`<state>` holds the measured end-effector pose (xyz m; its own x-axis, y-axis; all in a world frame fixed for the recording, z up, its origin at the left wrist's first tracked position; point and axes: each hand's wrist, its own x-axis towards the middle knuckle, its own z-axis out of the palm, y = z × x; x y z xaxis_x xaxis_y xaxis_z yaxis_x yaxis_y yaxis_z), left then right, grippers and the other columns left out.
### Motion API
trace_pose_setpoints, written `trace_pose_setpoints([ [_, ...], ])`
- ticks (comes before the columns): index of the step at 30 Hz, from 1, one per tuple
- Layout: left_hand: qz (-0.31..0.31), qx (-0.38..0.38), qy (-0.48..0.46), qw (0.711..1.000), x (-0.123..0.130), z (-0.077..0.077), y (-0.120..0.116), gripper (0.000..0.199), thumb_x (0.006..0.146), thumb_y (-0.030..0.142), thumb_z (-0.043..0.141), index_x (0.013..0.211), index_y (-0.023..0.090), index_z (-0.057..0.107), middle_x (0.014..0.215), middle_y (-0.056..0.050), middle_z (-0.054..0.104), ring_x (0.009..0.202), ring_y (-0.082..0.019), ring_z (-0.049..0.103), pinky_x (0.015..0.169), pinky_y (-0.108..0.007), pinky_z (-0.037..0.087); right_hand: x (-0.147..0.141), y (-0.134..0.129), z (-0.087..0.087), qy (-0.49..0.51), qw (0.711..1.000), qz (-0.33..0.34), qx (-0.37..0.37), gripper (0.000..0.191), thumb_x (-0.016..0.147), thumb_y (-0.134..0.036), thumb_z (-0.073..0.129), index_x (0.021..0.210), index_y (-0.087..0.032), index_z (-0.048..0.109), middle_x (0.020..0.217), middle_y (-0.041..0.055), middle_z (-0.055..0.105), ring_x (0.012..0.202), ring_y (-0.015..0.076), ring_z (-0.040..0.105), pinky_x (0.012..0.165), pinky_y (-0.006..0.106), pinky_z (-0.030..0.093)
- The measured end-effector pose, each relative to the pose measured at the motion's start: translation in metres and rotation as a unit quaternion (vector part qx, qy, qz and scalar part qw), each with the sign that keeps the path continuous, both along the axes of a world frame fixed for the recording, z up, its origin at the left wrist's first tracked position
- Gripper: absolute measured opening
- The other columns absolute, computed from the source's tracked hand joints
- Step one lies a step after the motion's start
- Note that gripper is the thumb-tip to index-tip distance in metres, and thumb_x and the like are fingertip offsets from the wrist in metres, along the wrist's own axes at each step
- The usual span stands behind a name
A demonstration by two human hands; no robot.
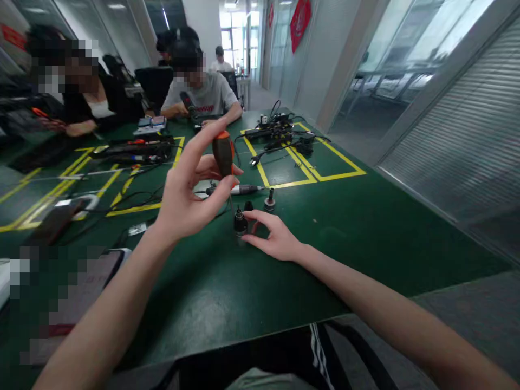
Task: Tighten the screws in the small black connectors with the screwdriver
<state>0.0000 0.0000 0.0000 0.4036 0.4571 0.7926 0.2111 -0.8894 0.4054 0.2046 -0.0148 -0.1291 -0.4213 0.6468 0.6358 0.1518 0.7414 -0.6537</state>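
Bracing the black fitting (240, 223), presumably against tipping, the right hand (277, 236) is pinching it while the left hand (182, 197) is gripping the screwdriver (223, 154) handle-up.

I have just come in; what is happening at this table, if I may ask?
A person's left hand holds a screwdriver with its handle up and its shaft pointing down, near a small black part on the green table. The right hand has its thumb and forefinger at that part, seemingly steadying it. Whether the tip touches it, I cannot tell.
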Motion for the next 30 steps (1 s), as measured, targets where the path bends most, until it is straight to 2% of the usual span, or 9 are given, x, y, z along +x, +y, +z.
trace_pose_setpoints([
  [5, 0.051, 0.048, -0.010, 0.997, -0.003, 0.002, 0.003, 0.066, 0.093, 0.027, 0.077, 0.151, 0.032, 0.045, 0.157, -0.010, 0.051, 0.094, -0.015, 0.070, 0.081, -0.036, 0.067, 0.003, -0.001, 0.002, -0.002, 1.000, 0.005, -0.013, 0.043, 0.093, -0.023, 0.077, 0.134, -0.016, 0.066, 0.116, 0.0130, 0.078, 0.091, 0.0217, 0.076, 0.075, 0.035, 0.064],
  [8, 0.063, 0.054, -0.009, 0.997, -0.004, 0.001, 0.004, 0.066, 0.092, 0.027, 0.078, 0.149, 0.033, 0.045, 0.155, -0.009, 0.049, 0.097, -0.016, 0.068, 0.078, -0.035, 0.066, 0.002, -0.001, 0.003, -0.002, 1.000, 0.008, -0.019, 0.043, 0.093, -0.023, 0.076, 0.134, -0.017, 0.066, 0.119, 0.0129, 0.078, 0.093, 0.0219, 0.076, 0.078, 0.036, 0.065],
  [13, 0.023, 0.017, 0.008, 1.000, -0.005, 0.003, 0.001, 0.068, 0.094, 0.020, 0.072, 0.152, 0.034, 0.041, 0.160, -0.010, 0.045, 0.092, -0.014, 0.072, 0.084, -0.036, 0.068, 0.001, -0.001, 0.004, -0.001, 1.000, 0.006, -0.021, 0.041, 0.092, -0.022, 0.077, 0.132, -0.016, 0.067, 0.117, 0.0126, 0.078, 0.089, 0.0206, 0.075, 0.073, 0.033, 0.064],
  [16, -0.012, -0.022, 0.022, 0.999, -0.008, 0.005, -0.001, 0.067, 0.097, 0.017, 0.064, 0.156, 0.035, 0.038, 0.168, -0.011, 0.040, 0.098, -0.017, 0.077, 0.091, -0.040, 0.069, 0.001, -0.001, 0.004, -0.005, 1.000, 0.005, -0.022, 0.042, 0.092, -0.022, 0.077, 0.132, -0.014, 0.067, 0.116, 0.0137, 0.078, 0.090, 0.0213, 0.075, 0.075, 0.034, 0.064],
  [18, -0.012, -0.025, 0.032, 0.999, -0.010, 0.006, -0.001, 0.070, 0.096, 0.016, 0.065, 0.158, 0.034, 0.037, 0.170, -0.013, 0.037, 0.098, -0.019, 0.080, 0.091, -0.041, 0.070, 0.001, -0.001, 0.004, -0.006, 1.000, 0.003, -0.022, 0.042, 0.092, -0.022, 0.077, 0.132, -0.016, 0.067, 0.117, 0.0130, 0.078, 0.091, 0.0211, 0.075, 0.075, 0.034, 0.064],
  [21, 0.005, 0.005, 0.042, 0.999, -0.014, 0.007, 0.001, 0.077, 0.094, 0.017, 0.071, 0.160, 0.033, 0.036, 0.170, -0.014, 0.037, 0.090, -0.019, 0.081, 0.087, -0.042, 0.071, 0.000, -0.001, 0.004, -0.004, 1.000, 0.005, -0.022, 0.042, 0.092, -0.023, 0.076, 0.133, -0.017, 0.066, 0.116, 0.0116, 0.078, 0.089, 0.0203, 0.075, 0.075, 0.034, 0.064],
  [26, 0.038, 0.052, 0.048, 0.997, -0.013, 0.005, 0.004, 0.095, 0.087, 0.023, 0.083, 0.164, 0.036, 0.028, 0.171, -0.016, 0.035, 0.083, -0.013, 0.076, 0.073, -0.034, 0.070, 0.000, -0.001, 0.001, 0.006, 1.000, 0.010, -0.010, 0.042, 0.093, -0.023, 0.076, 0.133, -0.017, 0.066, 0.117, 0.0126, 0.078, 0.095, 0.0222, 0.076, 0.077, 0.035, 0.065],
  [30, 0.046, 0.084, 0.066, 0.993, -0.012, 0.004, 0.005, 0.089, 0.090, 0.029, 0.080, 0.163, 0.032, 0.029, 0.166, -0.017, 0.042, 0.086, -0.014, 0.076, 0.072, -0.033, 0.070, -0.001, 0.000, 0.001, 0.003, 1.000, 0.011, -0.022, 0.043, 0.093, -0.025, 0.076, 0.134, -0.017, 0.066, 0.118, 0.0125, 0.077, 0.097, 0.0228, 0.075, 0.079, 0.035, 0.065],
])
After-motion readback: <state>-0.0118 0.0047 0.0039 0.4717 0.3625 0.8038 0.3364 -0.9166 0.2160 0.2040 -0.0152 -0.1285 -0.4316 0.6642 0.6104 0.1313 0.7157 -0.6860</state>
